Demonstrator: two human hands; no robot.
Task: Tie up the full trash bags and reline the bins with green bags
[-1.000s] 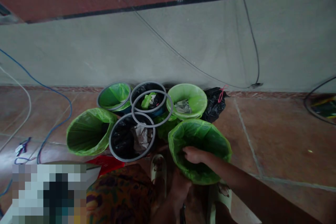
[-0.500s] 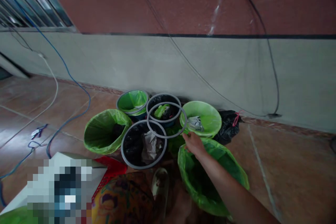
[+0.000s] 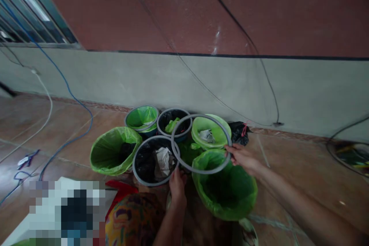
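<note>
So the main thing here is a thin gray round ring [image 3: 203, 116], probably plastic, held up over a bunch of trash bins on the floor. The right hand [image 3: 238, 157] has the ring's right side pinched between thumb and fingers. The left hand [image 3: 177, 186] is up at the ring's lower left edge, fingers curled in, but it's right where the ring crosses a bin rim from this angle, so I can't tell if it's actually gripping anything.

Just below the ring there's a round bin lined with a bright green plastic bag [image 3: 248, 199], mouth facing up toward the camera. The ring overlaps its far edge in this view, but I can't tell if they touch. Left of that is a gray-rimmed bin with a black plastic liner [image 3: 143, 162], crumpled whitish paper [image 3: 164, 160] inside. Further left, a green-lined bin leaning over [image 3: 105, 153] with something dark in it.

Back row, near the wall: a gray-rimmed bin with a green liner [image 3: 140, 117], another gray-rimmed one with a black liner and green plastic inside [image 3: 164, 118], then a pale green bin [image 3: 215, 126] with crumpled paper. Beside that sits a black plastic bag with a pink tie [image 3: 238, 134]. Floor's reddish-brown tile [image 3: 311, 177], and a blue cable [image 3: 67, 84] snakes along the left.
</note>
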